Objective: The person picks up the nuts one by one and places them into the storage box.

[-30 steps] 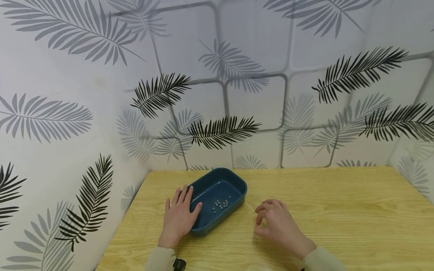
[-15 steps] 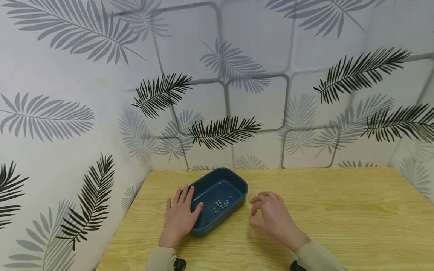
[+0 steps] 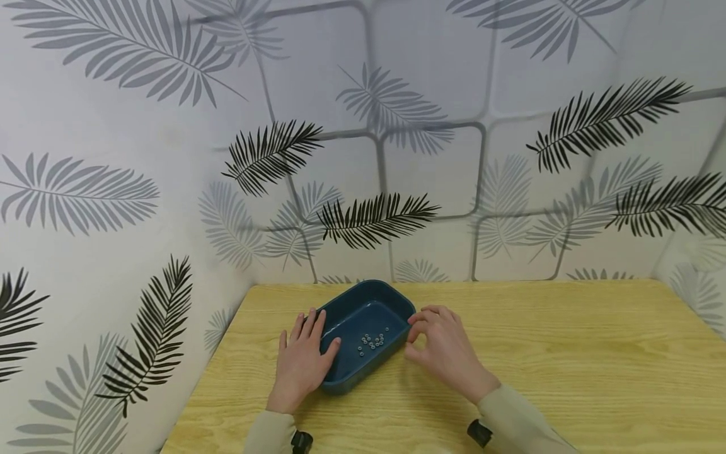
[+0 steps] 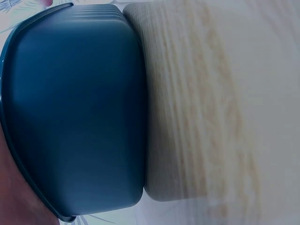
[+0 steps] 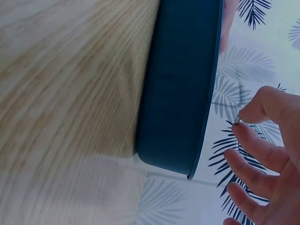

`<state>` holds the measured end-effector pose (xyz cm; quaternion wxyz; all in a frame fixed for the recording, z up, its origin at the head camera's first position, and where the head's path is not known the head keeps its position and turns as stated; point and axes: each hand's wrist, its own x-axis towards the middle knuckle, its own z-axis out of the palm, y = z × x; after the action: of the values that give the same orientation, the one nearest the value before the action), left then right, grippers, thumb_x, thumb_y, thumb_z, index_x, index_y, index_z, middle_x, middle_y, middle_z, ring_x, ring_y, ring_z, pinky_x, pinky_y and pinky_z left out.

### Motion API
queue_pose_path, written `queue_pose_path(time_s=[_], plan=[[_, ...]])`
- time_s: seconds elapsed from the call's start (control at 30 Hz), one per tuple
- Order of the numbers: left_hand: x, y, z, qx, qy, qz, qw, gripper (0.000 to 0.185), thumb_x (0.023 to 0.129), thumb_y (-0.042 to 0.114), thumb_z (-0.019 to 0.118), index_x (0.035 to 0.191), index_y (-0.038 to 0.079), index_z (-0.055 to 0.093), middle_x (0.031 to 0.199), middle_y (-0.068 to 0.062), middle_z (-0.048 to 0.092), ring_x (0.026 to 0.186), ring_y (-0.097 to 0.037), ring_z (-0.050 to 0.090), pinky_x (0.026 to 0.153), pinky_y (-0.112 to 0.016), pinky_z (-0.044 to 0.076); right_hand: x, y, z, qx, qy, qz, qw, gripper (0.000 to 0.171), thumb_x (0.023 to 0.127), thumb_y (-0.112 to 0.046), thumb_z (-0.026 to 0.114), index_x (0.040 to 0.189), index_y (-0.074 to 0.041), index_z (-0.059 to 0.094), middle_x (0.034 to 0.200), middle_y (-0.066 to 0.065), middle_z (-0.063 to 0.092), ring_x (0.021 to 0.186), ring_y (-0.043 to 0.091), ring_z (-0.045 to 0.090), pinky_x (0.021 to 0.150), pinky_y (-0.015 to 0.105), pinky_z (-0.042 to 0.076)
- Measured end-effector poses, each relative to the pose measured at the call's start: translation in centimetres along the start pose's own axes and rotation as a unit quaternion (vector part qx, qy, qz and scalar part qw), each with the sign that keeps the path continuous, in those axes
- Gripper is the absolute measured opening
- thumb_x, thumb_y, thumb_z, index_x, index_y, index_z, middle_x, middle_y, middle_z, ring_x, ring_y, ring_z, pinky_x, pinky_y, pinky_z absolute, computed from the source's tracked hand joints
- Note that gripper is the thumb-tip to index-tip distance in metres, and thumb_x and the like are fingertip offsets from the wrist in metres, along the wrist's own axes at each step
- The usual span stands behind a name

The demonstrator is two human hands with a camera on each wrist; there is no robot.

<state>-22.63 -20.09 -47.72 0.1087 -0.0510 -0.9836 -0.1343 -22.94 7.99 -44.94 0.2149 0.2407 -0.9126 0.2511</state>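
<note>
A dark blue rectangular tray point(image 3: 363, 369) stands slantwise on the table, with several small silvery nuts point(image 3: 372, 345) scattered over its floor. My left hand point(image 3: 302, 369) rests on the tray's left rim, fingers straight and spread, thumb over the inside. Just off the tray's right end is my right hand point(image 3: 445, 350). In the right wrist view its thumb and forefinger pinch a tiny metal nut point(image 5: 237, 120), held higher than the tray wall point(image 5: 180, 89); the other fingers are loosely bent. The left wrist view shows mostly the tray's outer side point(image 4: 79, 108).
The light wood-grain table point(image 3: 567, 366) extends far to the right of the tray. Behind it and at the left rises a pale wall covering point(image 3: 420, 183) with leaf prints. A dark band point(image 3: 479, 433) sits at my right sleeve.
My right hand has moved left and slightly away from me, from the table beside the tray up to its right end. The left hand and the tray stay in place.
</note>
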Motion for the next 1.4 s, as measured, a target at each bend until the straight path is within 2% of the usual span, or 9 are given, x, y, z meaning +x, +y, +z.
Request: queue_pose_path(time_s=[0.23, 0.5, 1.07, 1.4], plan=[[-0.3, 0.1, -0.1, -0.001, 0.011, 0.008, 0.9999, 0.067, 0.100, 0.049, 0.050, 0.154, 0.012, 0.035, 0.159, -0.012, 0.029, 0.146, -0.036, 0.021, 0.111, -0.066, 0.018, 1.0, -0.2, 0.7, 0.007, -0.004, -0.001, 1.000, 0.015, 0.075, -0.019, 0.075, 0.065, -0.025, 0.065, 0.107, 0.000, 0.069, 0.113, 0.029, 0.052, 0.102, 0.055, 0.034], [-0.2, -0.2, 0.1, 0.004, 0.006, 0.007, 0.9999, 0.067, 0.101, 0.049, 0.047, 0.155, 0.012, 0.033, 0.160, -0.012, 0.027, 0.147, -0.035, 0.019, 0.112, -0.065, 0.017, 2.4, -0.7, 1.3, 0.012, -0.018, 0.010, 1.000, 0.015, 0.078, -0.020, 0.073, 0.067, -0.026, 0.065, 0.110, 0.000, 0.068, 0.114, 0.028, 0.052, 0.103, 0.055, 0.034], [0.0, -0.4, 0.3, 0.010, 0.006, 0.008, 0.9999, 0.067, 0.102, 0.050, 0.046, 0.156, 0.013, 0.033, 0.160, -0.011, 0.027, 0.147, -0.034, 0.019, 0.112, -0.065, 0.016, 4.8, -1.4, 3.7, -0.015, -0.052, 0.003, 0.999, 0.013, 0.079, -0.023, 0.074, 0.068, -0.025, 0.068, 0.109, 0.000, 0.069, 0.114, 0.030, 0.052, 0.101, 0.055, 0.035], [-0.1, -0.4, 0.2, -0.001, 0.001, 0.006, 1.0000, 0.068, 0.101, 0.051, 0.047, 0.156, 0.014, 0.032, 0.161, -0.010, 0.025, 0.148, -0.033, 0.017, 0.112, -0.065, 0.014, 5.8, -1.7, 5.3, -0.030, -0.095, 0.010, 0.995, 0.015, 0.081, -0.029, 0.077, 0.068, -0.025, 0.071, 0.112, 0.001, 0.069, 0.115, 0.029, 0.051, 0.103, 0.055, 0.034]])
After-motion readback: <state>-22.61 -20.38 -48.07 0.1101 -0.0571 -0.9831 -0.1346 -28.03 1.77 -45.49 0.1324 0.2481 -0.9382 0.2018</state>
